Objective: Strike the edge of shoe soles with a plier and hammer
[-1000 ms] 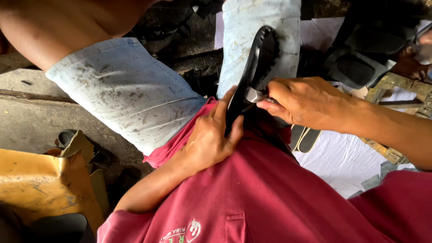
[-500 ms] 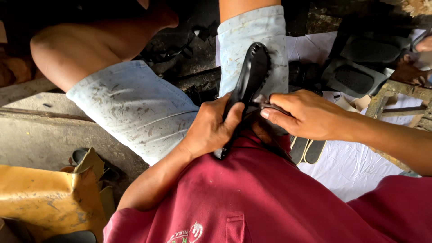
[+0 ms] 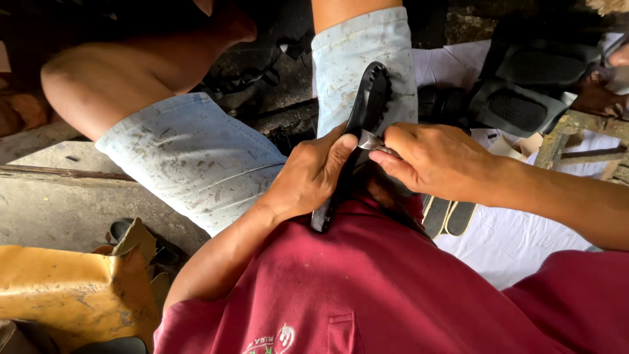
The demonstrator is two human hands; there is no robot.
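The left hand (image 3: 314,177) is wrapping its fingers tight around a black sole (image 3: 362,131), holding it on edge against the red shirt (image 3: 367,288). The right hand (image 3: 426,157) is pinching a small blade (image 3: 370,140) shut between its fingertips, touching the sole's edge. The sole looks light, bendy and rubbery, so gripping its middle seems best. More soles (image 3: 524,92) are lying farther off.

The left hand (image 3: 314,177) grips a black shoe sole (image 3: 362,124) standing on edge against the person's chest. Just right of it, the right hand (image 3: 429,160) presses a small metal blade (image 3: 368,140) to the sole's edge. More dark soles (image 3: 524,108) lie beyond the right hand.
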